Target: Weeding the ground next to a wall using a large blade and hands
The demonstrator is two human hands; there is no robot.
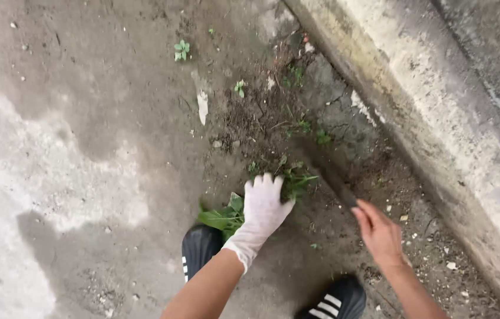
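My left hand (263, 208), in a white glove, presses down on a clump of green weeds (226, 215) growing from the dirty concrete ground, with its fingers closed around the leaves. More of the weeds (297, 177) show past my fingertips. My bare right hand (378, 231) grips the handle of a dark blade tool (328, 172), blurred by motion, whose blade points toward the weeds and the soil beside them.
A concrete wall base (415, 100) runs diagonally along the right. Loose soil and small weed sprouts (181, 51) lie further ahead, with a white scrap (203, 106). My two black shoes with white stripes (200, 248) stand at the bottom.
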